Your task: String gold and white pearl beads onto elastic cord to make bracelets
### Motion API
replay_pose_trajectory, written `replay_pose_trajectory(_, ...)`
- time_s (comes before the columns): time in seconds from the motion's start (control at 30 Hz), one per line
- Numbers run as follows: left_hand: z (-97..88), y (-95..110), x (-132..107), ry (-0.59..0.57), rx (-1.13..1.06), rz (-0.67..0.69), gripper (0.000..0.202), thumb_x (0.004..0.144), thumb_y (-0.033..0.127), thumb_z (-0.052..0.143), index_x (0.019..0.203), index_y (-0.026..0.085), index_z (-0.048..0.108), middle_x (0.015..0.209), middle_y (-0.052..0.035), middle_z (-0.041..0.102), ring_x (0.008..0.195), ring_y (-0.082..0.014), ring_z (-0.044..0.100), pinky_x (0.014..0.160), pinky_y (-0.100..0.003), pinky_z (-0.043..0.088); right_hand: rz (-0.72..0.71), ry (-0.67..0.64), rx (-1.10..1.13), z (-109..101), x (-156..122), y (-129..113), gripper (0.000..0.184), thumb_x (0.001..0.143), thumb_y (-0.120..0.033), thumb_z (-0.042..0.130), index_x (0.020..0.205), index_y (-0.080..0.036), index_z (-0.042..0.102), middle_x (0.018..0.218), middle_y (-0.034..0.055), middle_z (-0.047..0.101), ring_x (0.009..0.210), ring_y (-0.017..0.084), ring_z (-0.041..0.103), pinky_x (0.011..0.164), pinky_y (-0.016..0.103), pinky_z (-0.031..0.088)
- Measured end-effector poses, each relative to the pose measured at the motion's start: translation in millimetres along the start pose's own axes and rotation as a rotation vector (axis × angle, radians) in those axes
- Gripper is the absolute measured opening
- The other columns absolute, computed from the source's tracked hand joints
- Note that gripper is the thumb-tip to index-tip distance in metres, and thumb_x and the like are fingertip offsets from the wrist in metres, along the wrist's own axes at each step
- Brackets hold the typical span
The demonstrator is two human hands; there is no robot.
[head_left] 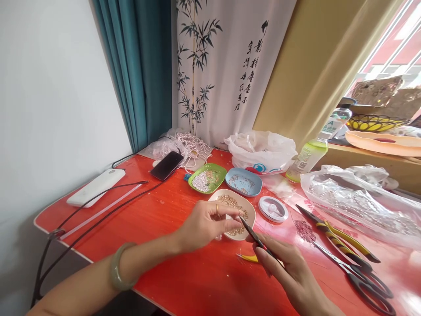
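Observation:
My left hand [210,221] is above the cream dish [251,215] of gold-coloured beads, thumb and fingertips pinched together. What sits between these fingertips is too small to make out. From the right, my right hand [289,267] grips slim dark pliers [255,237], their tip meeting the left fingertips. Under the right hand lies a yellow pointed tool [248,258], partly hidden. Behind the cream dish are a green dish [217,171] with white and coloured beads and a blue dish [251,188] with small metal pieces.
Right of the dishes are a white round container [283,212], yellow-black pliers [342,241], scissors [355,272] and pink beads [305,231]. Plastic bags [263,151], bead strands [195,147] and a bottle [307,158] line the back. A phone [167,165], white power bank [97,186] and cables lie left.

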State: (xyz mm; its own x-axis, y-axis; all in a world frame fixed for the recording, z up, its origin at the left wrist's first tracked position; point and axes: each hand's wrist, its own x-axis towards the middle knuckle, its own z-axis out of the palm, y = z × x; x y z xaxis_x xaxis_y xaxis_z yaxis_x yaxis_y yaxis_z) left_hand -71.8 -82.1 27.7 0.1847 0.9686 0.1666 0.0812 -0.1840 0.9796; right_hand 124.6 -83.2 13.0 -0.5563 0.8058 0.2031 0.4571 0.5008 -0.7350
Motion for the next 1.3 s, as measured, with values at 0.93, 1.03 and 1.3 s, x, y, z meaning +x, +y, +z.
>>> replay_pose_trajectory(0.93, -0.4, -6.1, 2.1, 0.065, 0.212, 0.131, 0.024, 0.072, 0.027, 0.054, 0.088, 0.013, 0.066, 0.075, -0.0063, 0.06, 0.062, -0.0103, 0.053, 0.055, -0.02, 0.044, -0.096, 0.073, -0.296, -8.5, 3.5, 0.5, 0.024, 0.08, -0.03, 0.044, 0.093, -0.016, 0.058, 0.071, 0.0048, 0.062, 0.056, 0.014, 0.055, 0.049, 0.023, 0.044)
replay_pose_trajectory(1.03, -0.7, -6.5, 2.1, 0.07, 0.236, 0.159, 0.023, 0.072, 0.025, 0.053, 0.087, 0.013, 0.066, 0.078, -0.0069, 0.062, 0.065, -0.0109, 0.053, 0.056, -0.02, 0.043, -0.096, 0.056, -0.281, -7.4, 3.3, -0.8, 0.023, 0.08, -0.03, 0.044, 0.091, -0.017, 0.059, 0.067, 0.0039, 0.061, 0.052, 0.013, 0.053, 0.046, 0.023, 0.042)
replay_pose_trajectory(1.3, 0.1, -8.8, 1.7, 0.062, 0.249, 0.149, 0.024, 0.072, 0.027, 0.053, 0.088, 0.014, 0.066, 0.077, -0.0065, 0.061, 0.062, -0.0101, 0.053, 0.056, -0.02, 0.045, -0.105, 0.046, -0.264, -6.7, 3.4, -3.2, 0.023, 0.082, -0.029, 0.041, 0.089, -0.015, 0.059, 0.066, 0.005, 0.061, 0.049, 0.012, 0.051, 0.045, 0.022, 0.041)
